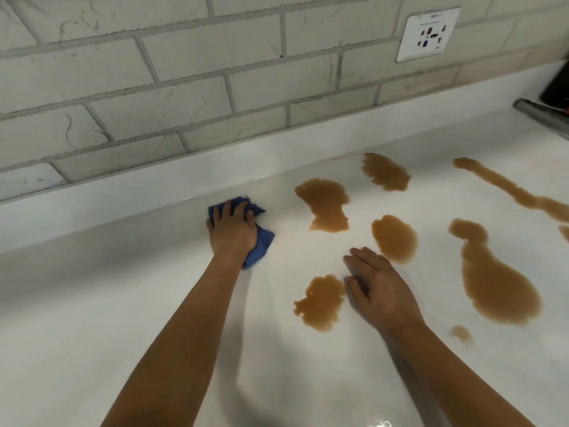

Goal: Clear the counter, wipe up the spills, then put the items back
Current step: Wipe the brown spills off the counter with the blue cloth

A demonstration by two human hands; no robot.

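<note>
On the white counter (123,303) lie several brown spills. The nearest one (321,302) sits beside my right hand; others lie farther back (326,203) and to the right (495,282). My left hand (231,232) presses a crumpled blue cloth (261,245) onto the counter near the back ledge, fingers curled over it, left of all the spills. Flat on the counter with straight fingers, my right hand (377,288) holds nothing, its thumb at the edge of the nearest spill.
A grey brick-tile wall (184,87) rises behind a white back ledge (92,208). A white wall socket (428,33) is at the upper right. A dark object (557,81) and a metal bar (542,114) stand at the far right edge.
</note>
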